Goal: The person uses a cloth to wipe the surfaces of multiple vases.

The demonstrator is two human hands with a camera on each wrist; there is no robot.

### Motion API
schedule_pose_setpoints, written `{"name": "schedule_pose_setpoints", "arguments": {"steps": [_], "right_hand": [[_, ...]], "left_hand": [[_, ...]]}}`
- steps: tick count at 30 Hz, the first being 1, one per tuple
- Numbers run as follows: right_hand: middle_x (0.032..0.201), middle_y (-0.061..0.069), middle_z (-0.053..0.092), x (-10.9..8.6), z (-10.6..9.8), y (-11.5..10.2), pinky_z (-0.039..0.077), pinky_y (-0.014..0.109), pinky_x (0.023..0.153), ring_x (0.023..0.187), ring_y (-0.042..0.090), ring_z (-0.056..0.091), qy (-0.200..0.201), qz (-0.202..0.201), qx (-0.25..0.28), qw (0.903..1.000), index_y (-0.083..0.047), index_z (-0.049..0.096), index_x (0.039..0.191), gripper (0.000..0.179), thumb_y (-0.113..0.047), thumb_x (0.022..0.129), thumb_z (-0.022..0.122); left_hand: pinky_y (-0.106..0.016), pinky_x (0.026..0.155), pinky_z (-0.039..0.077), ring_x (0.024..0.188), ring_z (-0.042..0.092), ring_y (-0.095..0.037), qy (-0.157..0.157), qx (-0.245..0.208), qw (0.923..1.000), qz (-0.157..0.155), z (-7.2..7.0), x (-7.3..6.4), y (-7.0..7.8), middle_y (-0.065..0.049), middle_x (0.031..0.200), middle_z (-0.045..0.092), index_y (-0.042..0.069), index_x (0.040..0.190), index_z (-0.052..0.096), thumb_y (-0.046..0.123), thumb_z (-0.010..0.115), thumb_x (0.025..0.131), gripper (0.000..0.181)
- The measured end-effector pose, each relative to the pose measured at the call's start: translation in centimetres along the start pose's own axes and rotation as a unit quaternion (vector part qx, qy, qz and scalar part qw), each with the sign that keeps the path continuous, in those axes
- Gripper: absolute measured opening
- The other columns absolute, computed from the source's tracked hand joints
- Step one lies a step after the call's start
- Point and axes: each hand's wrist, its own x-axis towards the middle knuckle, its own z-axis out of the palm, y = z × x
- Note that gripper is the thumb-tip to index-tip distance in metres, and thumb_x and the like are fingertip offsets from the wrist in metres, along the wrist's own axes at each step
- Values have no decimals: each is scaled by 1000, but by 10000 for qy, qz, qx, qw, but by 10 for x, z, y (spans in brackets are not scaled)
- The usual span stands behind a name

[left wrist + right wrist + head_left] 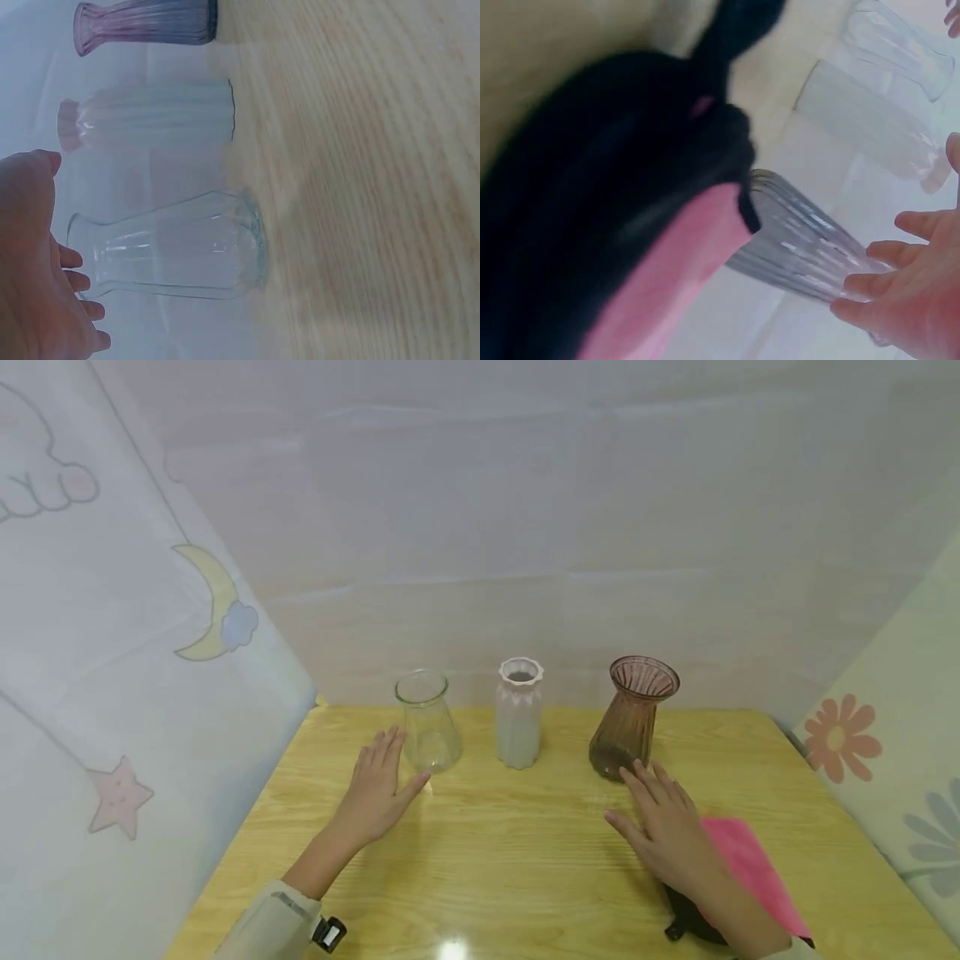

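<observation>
Three vases stand upright in a row toward the back of a wooden table. On the left is a clear glass vase point(433, 731), in the middle a white vase point(518, 722) with a scalloped rim, and on the right a purplish ribbed glass vase point(626, 727) with a flared mouth. My left hand point(375, 793), fingers straight and thumb spread, is nearest the clear vase and holds nothing. With fingers extended, my right hand point(663, 827) is close in front of the purplish vase, also holding nothing. Whether either hand touches glass, I cannot tell.
Under my right forearm lies a pink and black cloth item point(750, 864), partly hidden by the arm. The wooden table point(487, 852) ends at a pale cloth backdrop point(480, 527) behind the vases. Printed side cloths flank both edges.
</observation>
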Motion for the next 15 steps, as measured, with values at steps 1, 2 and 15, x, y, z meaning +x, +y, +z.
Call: {"name": "schedule_pose_setpoints", "arguments": {"steps": [1,2,15], "right_hand": [[158,29,32,-2,-1,2,18,72,114,146,54,22,33,-6,2,10000,-3,37,155,73,-46,100,60],[158,29,33,-4,-1,3,19,72,113,146,54,23,42,-7,28,10000,-4,37,155,73,-45,100,61],[151,31,42,-27,-4,25,26,71,110,139,56,34,395,-57,98,9992,-5,47,149,67,-40,96,69]], "left_hand": [[-65,120,8,153,11,-44,41,-14,10000,17,-1,1,-1,-25,165,18,-5,158,19,51,48,104,83],[-66,120,9,153,11,-45,71,-18,10000,25,-1,3,-2,-26,164,18,-5,158,19,50,49,105,83],[-62,122,8,152,11,-43,340,-296,9988,-168,-8,23,-17,-26,165,15,-5,158,15,51,48,104,85]]}}
